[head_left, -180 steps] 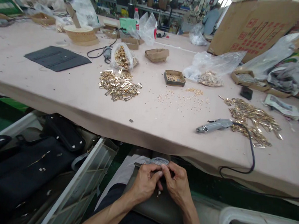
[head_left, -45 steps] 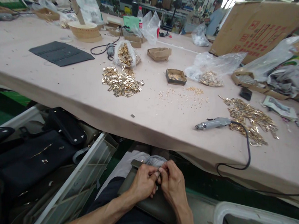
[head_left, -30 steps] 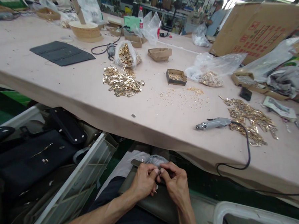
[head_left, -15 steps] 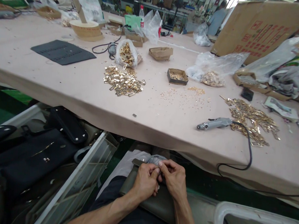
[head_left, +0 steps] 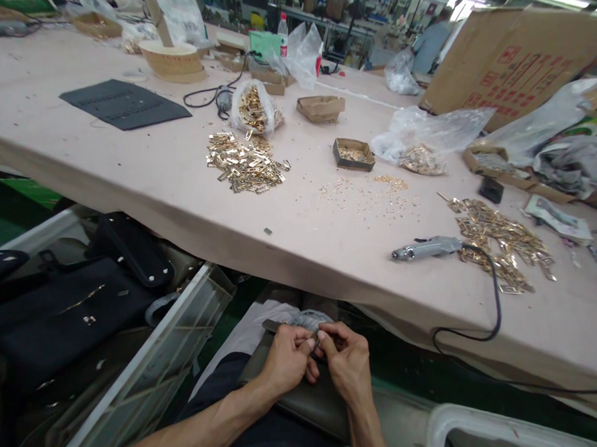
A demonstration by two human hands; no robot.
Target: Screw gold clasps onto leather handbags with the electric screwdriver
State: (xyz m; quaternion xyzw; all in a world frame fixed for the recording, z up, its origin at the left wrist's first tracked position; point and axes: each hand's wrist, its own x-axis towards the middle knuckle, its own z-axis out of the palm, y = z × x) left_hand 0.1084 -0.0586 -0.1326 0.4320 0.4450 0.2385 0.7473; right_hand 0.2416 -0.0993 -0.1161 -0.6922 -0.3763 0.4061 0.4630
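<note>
Over my lap, my left hand (head_left: 287, 358) and my right hand (head_left: 349, 358) meet, fingertips pinched close together. Whatever small piece lies between them is mostly covered by the fingers, and I cannot make it out. Beneath both hands rests an olive-green bag (head_left: 313, 406) with a smooth surface. Some greyish crumpled plastic wrap (head_left: 312, 317) shows just beyond the fingertips. On the table edge side, a grey electric screwdriver (head_left: 427, 248) lies with its black cable trailing off to the right.
Gold metal fittings lie in a left pile (head_left: 246, 164) and a right pile (head_left: 502, 241). Tiny gold parts (head_left: 370, 195) are scattered near a small box (head_left: 353, 154). A crate (head_left: 145, 369) of dark bags stands left; a white bin rim (head_left: 518, 422) is at right.
The fingers of both hands have shifted slightly against each other, the thumbs moving a little. The bag stays on the lap, and the things on the table lie as before.
</note>
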